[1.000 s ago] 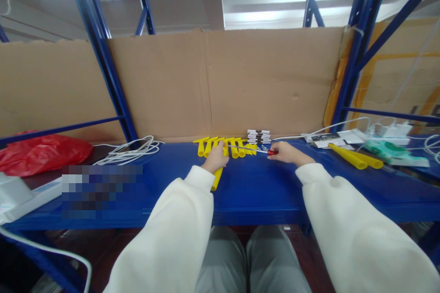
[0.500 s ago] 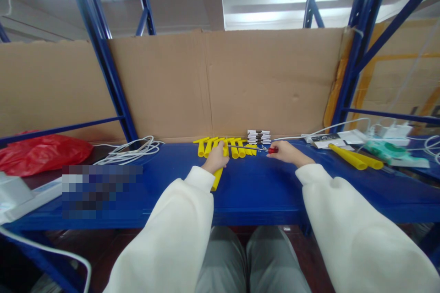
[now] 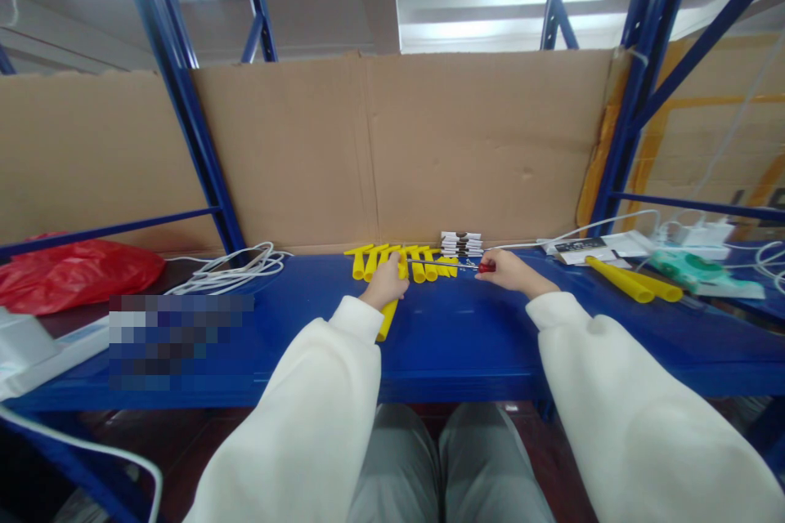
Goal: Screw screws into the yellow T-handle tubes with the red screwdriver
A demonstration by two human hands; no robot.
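Observation:
My left hand [image 3: 386,283] is closed around a yellow tube [image 3: 387,322], whose lower end sticks out below my fingers. My right hand [image 3: 506,272] grips the red handle of a screwdriver [image 3: 486,267]. Its long metal shaft points left, and the tip reaches the upper part of the tube beside my left fingers; the exact contact is too small to make out. Behind my left hand lies a row of several yellow tubular pieces [image 3: 419,270]. Small yellow parts [image 3: 447,268] and tiny metal bits, perhaps screws, lie below the screwdriver's far side.
White-and-black small boxes [image 3: 462,244] are stacked against the cardboard panel [image 3: 392,155]. Two yellow cones [image 3: 631,282] lie right, near a green packet [image 3: 693,270]. White cables [image 3: 257,265], a red bag [image 3: 86,274] and a power strip [image 3: 67,351] occupy the left of the blue table [image 3: 466,335].

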